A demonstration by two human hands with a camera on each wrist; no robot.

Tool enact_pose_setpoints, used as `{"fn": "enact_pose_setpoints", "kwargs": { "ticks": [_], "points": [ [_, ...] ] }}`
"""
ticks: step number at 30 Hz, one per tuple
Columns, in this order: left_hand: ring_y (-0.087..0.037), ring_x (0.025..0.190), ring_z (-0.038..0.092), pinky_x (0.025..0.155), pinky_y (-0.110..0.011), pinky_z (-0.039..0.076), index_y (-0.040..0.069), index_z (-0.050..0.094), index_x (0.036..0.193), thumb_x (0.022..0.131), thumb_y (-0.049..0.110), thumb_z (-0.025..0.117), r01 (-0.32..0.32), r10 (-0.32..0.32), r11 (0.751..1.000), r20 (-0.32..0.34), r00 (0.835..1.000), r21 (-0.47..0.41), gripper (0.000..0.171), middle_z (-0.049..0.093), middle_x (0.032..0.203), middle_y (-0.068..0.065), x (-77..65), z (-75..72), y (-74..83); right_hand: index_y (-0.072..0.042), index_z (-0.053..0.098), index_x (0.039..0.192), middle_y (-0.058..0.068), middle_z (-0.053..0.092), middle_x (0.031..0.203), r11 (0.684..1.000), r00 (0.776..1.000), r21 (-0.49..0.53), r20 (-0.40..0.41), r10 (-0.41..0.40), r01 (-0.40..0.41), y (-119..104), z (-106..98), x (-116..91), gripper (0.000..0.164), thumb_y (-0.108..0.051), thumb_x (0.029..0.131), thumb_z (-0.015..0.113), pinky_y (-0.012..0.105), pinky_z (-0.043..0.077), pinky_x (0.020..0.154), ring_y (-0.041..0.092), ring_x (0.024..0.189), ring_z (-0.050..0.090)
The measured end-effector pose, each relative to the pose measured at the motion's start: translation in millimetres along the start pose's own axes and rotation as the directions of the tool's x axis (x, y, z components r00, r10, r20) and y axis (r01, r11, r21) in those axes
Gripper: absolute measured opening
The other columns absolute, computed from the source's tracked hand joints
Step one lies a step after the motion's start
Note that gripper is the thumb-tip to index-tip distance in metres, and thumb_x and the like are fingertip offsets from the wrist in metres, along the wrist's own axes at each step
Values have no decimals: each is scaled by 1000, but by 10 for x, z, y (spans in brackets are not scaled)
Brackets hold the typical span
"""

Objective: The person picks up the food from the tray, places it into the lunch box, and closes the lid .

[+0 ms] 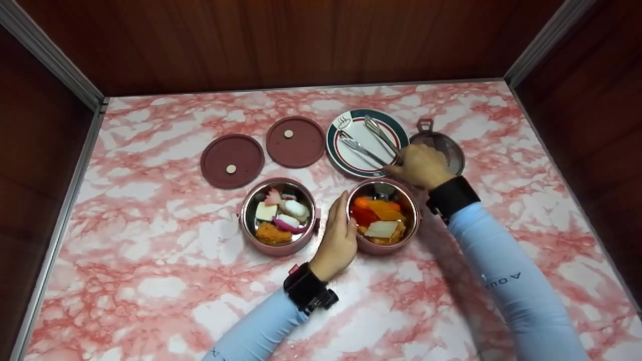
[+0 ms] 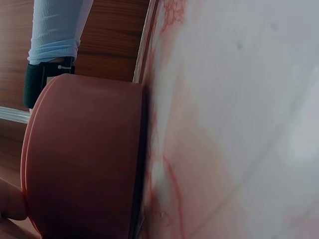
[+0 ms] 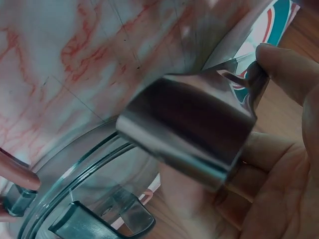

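My right hand [image 1: 424, 164] grips the bent end of metal tongs [image 1: 383, 136] at the front right of a green-rimmed plate [image 1: 396, 124]. The tongs' two slotted arms are spread over the plate. In the right wrist view their broad curved metal end [image 3: 187, 119] shows between thumb and fingers. My left hand [image 1: 337, 245] lays its straight fingers against the left side of a pink steel-lined lunch pot [image 1: 383, 249]. Orange and red pieces and a pale slice [image 1: 382, 229] lie in that pot. The left wrist view shows its pink wall [image 2: 84, 159] close up.
Left of my left hand stands a second pink pot [image 1: 278, 249] holding several food pieces, among them a white oval [image 1: 294, 208]. Two dark pink round lids [image 1: 233, 155] lie behind. A clear lid with a handle [image 1: 454, 155] is partly behind my right hand.
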State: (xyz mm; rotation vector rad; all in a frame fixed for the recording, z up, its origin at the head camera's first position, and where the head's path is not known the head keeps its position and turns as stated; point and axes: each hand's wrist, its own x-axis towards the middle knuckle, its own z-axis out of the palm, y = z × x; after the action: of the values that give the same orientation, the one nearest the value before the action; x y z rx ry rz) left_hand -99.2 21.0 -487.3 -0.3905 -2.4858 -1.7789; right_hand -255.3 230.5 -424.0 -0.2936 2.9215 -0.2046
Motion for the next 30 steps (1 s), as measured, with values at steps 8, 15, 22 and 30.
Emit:
{"fn": "enact_pose_setpoints", "kwargs": {
  "ticks": [8, 15, 22, 30],
  "points": [
    [-38, 142, 28, 118, -45, 22, -9, 19, 152, 100, -4, 42, -15, 15, 1000, -11, 1000, 5, 58, 26, 152, -29, 12, 5, -10, -12, 56, 70, 11, 64, 83, 1000, 1000, -4, -8, 0, 0, 10, -4, 17, 51, -59, 84, 70, 51, 48, 63, 32, 79, 64],
    [-39, 141, 28, 118, -46, 22, -8, 18, 153, 100, -2, 41, -13, 13, 1000, -7, 1000, 14, 57, 27, 152, -28, 8, 2, -5, -12, 63, 81, 12, 65, 88, 999, 1000, 33, 0, 11, -11, 55, -71, 9, 57, -68, 80, 68, 49, 48, 67, 32, 82, 63],
    [-38, 142, 27, 118, -46, 21, -7, 17, 154, 101, -1, 40, 6, -7, 1000, 8, 1000, 10, 58, 25, 153, -27, 8, 11, -9, -10, 73, 90, 11, 72, 84, 988, 986, 134, -158, -50, 72, 249, -285, -62, 52, -61, 89, 63, 52, 51, 71, 34, 80, 66],
    [-36, 144, 25, 118, -45, 20, -6, 16, 154, 102, 0, 40, 27, -27, 1000, 18, 999, 1, 58, 23, 155, -26, 3, -5, 6, -5, 75, 106, 25, 70, 98, 979, 960, 193, -279, -8, 64, 433, -543, -234, 45, -47, 91, 68, 58, 46, 73, 44, 89, 64]
  ]
}}
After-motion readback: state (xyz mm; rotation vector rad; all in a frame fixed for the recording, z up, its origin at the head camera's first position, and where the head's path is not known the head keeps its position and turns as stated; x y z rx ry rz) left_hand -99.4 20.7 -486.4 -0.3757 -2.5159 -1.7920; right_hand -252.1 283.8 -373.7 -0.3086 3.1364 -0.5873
